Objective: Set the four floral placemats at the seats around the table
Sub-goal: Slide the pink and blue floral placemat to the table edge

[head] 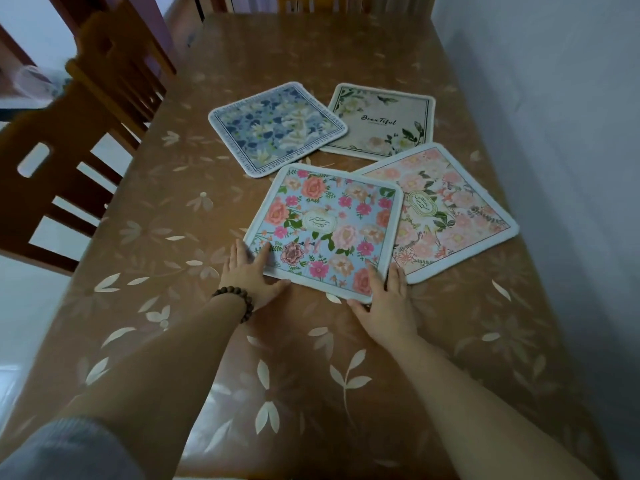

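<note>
The blue placemat with pink roses [325,233] lies nearest, skewed on the table [145,244], overlapping the pale pink placemat [446,209] to its right. The left hand [251,273] holds its near-left corner, fingers nearly straight, thumb seemingly under the edge. The right hand [389,301] grips the near-right corner; both are equally close.

Blue rose-print placemat [325,233]; brown leaf-patterned table [166,209]

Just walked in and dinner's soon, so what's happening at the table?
A person is laying out placemats. Both the left hand and right hand hold the near edge of the blue rose placemat, which overlaps the pink placemat. The blue-and-white placemat and cream placemat lie mid-table, not yet at seats.
</note>
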